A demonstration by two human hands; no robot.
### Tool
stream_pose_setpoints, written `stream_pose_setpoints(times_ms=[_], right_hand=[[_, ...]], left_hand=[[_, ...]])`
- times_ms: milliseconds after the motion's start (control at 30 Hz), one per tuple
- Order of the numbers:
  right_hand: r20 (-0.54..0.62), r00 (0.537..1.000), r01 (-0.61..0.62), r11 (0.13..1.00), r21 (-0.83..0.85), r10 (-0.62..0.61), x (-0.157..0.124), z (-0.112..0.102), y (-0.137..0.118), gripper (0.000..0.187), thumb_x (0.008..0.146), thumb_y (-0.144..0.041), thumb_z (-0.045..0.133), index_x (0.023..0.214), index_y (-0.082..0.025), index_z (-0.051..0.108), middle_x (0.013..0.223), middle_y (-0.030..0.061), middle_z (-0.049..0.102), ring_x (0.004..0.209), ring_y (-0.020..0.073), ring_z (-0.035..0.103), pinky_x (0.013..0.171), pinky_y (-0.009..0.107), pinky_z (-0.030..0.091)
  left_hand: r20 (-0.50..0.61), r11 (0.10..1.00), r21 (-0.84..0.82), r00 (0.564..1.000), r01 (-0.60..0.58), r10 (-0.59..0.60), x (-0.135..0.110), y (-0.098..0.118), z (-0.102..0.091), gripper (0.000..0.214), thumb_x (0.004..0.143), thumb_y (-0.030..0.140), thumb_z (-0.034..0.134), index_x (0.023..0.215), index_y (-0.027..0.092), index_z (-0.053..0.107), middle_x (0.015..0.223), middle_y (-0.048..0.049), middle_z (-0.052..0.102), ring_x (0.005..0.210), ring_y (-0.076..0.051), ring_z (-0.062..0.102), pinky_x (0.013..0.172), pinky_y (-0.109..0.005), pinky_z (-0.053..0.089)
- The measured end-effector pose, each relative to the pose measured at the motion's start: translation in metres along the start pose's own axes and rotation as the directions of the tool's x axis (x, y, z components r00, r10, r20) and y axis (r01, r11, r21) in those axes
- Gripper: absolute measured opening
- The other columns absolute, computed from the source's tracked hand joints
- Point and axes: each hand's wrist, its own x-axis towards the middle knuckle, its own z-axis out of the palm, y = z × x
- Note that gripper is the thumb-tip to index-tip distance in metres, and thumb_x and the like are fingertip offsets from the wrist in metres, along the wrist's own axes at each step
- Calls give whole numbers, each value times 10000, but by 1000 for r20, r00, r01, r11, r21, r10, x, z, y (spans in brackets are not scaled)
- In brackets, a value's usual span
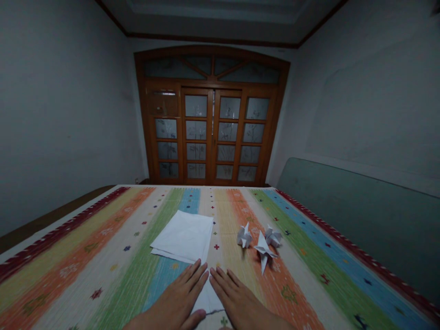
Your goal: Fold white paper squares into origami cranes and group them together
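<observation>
Your fingers (194, 277) are lying flat and slightly spread, clamped on nothing, with the tips of both hands nearly meeting. Your left hand (172, 300) and right hand (240, 300) are pressing down on either side of a white paper sheet (208, 298), which is showing only as a narrow strip between them. You cannot tell from this view whether it is joined to the paper ahead. Just beyond your fingertips, a stack of folded white paper (182, 236) is lying on a striped woven bedspread (103, 284). To its right, three white origami figures (264, 247) are standing close together, and these look finished. The stack shows no such shaping, so that paper appears unworked. Farther off, wooden glazed doors (209, 133) are closing the end of the room, and a green panel (354, 224) is running along the right side.
</observation>
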Motion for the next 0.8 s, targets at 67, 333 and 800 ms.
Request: stream_pose_setpoints(times_ms=[67, 333, 800], right_hand=[[4, 1000, 10, 999, -31, -10, 0, 5, 4, 962, 961, -662, 562, 1648, -166, 105, 1678, 172, 160, 1560, 361, 193, 1272, 529, 227], [-41, 995, 82, 986, -147, -89, -4, 10, 8, 984, 956, -650, 583, 1653, -205, 50, 1681, 156, 128, 1561, 349, 179, 1265, 496, 264], [-76, 986, 136, 974, -180, -152, -2, 8, 2, 789, 999, -486, 632, 1635, -238, 237, 1652, 169, 264, 1526, 326, 313, 1221, 463, 367]], left_hand=[[21, 1000, -6, 1000, 12, -12, 0, -1, 1, 883, 1039, 359, 590, 1652, 289, -42, 1690, -108, 238, 1532, -359, 292, 1214, -545, 355], [90, 995, -54, 993, 82, -77, -1, 0, 3, 819, 1069, 434, 510, 1648, 322, -59, 1708, -92, 191, 1551, -347, 247, 1221, -565, 335], [71, 997, -52, 996, 60, -56, -1, -1, 2, 827, 1035, 459, 570, 1660, 279, 58, 1701, -128, 219, 1548, -359, 252, 1217, -564, 339]])
